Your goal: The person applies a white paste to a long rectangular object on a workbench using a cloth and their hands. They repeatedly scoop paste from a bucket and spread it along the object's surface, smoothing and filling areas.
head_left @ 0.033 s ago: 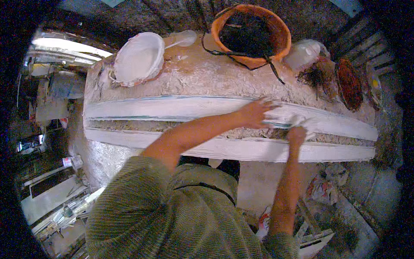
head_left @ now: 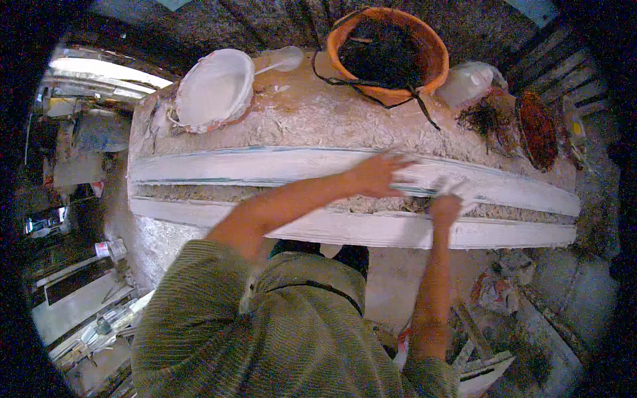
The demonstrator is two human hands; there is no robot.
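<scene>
Two long white-coated strips lie across the worktable, a far white strip (head_left: pixel 265 164) and a near white strip (head_left: pixel 371 227), with a rough, crumbly gap between them. My left hand (head_left: pixel 379 174) rests over the far strip with its fingers stretched out and apart, a little blurred. Nearby, to its right, my right hand (head_left: pixel 445 208) is closed at the near edge of the far strip. A pale, blurred shape (head_left: pixel 454 187) shows at its fingers; motion hides what it is. Thin dark green lines run along the edges of the far strip.
Beyond the strips on the plaster-crusted table (head_left: pixel 298 126) stand a white basin (head_left: pixel 215 93), a clear scoop-like thing (head_left: pixel 286 60) and an orange tub (head_left: pixel 438 63) with a dark strap. A plastic bag (head_left: pixel 468 83), dark fibres (head_left: pixel 488 119) and a reddish-brown oval thing (head_left: pixel 537 129) lie at right.
Both hands have shifted a little to the left along the far strip, the left with fingers still spread, the right still closed.
</scene>
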